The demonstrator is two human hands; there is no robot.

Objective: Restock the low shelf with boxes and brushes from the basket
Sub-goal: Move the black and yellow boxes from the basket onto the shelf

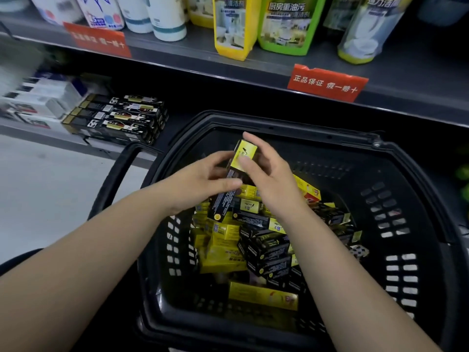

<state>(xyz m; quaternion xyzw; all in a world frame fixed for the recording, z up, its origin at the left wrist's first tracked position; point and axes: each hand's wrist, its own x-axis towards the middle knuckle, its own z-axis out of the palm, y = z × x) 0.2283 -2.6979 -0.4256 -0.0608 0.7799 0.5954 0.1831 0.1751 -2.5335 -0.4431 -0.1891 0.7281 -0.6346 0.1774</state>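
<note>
left hand (200,179), right hand (271,186) grip box (245,154) | basket (279,123) fronts shelf (30,130) | black boxes (114,123) shelved

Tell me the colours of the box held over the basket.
The box is black with a yellow end; head view.

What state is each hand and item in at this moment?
held box: lifted above the basket, tilted.
left hand: grips its middle.
right hand: pinches its yellow end.
basket: holds loose jumbled boxes.
shelf boxes: stacked flat on the low shelf.
bottles: upright.
</note>
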